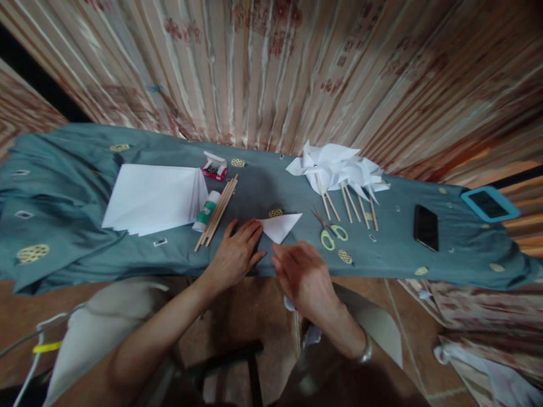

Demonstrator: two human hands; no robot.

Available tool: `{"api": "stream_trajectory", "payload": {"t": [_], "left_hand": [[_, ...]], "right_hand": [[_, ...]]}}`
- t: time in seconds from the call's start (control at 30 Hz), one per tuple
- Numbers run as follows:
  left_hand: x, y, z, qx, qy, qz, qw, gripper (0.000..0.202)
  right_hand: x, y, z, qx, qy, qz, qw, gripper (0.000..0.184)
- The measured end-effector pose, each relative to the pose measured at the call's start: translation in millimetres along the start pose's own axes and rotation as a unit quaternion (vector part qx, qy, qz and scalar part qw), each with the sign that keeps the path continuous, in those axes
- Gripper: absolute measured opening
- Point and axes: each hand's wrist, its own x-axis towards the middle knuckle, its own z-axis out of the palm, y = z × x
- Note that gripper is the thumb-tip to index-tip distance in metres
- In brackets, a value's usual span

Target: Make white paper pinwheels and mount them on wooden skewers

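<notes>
A small folded piece of white paper, shaped like a triangle, lies on the cloth in front of me. The outstretched fingers of my left hand lie flat on its left end, thumb apart. Just below the paper's lower tip is my right hand, fingers curled together; whether anything is pinched in them is hidden. To the right of the paper, scissors with light green handles lie with blades parted. Left of my left hand are several thin wooden sticks and a green and white glue stick.
A stack of white paper sheets lies at left, with a small red open box behind the sticks. White paper pinwheels on sticks lie back right. Farther right are a dark phone and a blue-framed tablet. A curtain hangs behind the table.
</notes>
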Motion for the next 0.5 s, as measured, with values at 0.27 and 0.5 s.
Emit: {"api": "stream_trajectory", "payload": {"t": [0.27,0.5], "left_hand": [[1.7,0.6,-1.6,0.009,-0.004,-0.002,1.0,0.045],[2.4,2.1,-2.7,0.019,-0.008,-0.001,1.0,0.046]], "right_hand": [[-15.1,3.8,35.8,-0.115,-0.153,0.001,0.982,0.057],[-18.3,6.3,50.6,-0.125,-0.196,0.046,0.971,0.063]]}}
